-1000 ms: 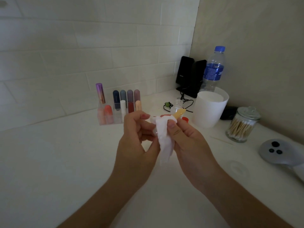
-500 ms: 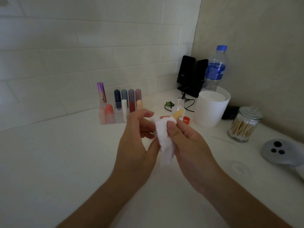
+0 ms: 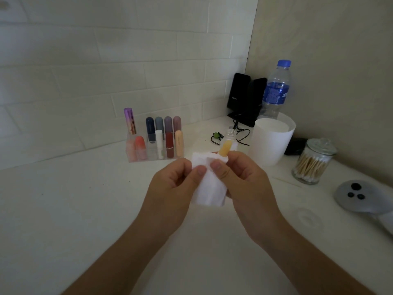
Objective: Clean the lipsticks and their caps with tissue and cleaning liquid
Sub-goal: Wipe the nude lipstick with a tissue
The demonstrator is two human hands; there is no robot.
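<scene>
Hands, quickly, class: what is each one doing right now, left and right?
Left hand: pinches the tissue.
Right hand: grips the yellow lipstick tube through the tissue.

Bare counter (image 3: 63,209) left and front, organizer (image 3: 153,150), cup (image 3: 270,143), jar (image 3: 312,165) crowding back-right

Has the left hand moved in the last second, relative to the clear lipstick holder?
Yes. The left hand has dropped lower in view, no longer covering the right corner of the clear lipstick holder.

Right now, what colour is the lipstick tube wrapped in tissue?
Yellow-orange; the lipstick tube shows best in the head view.
</scene>
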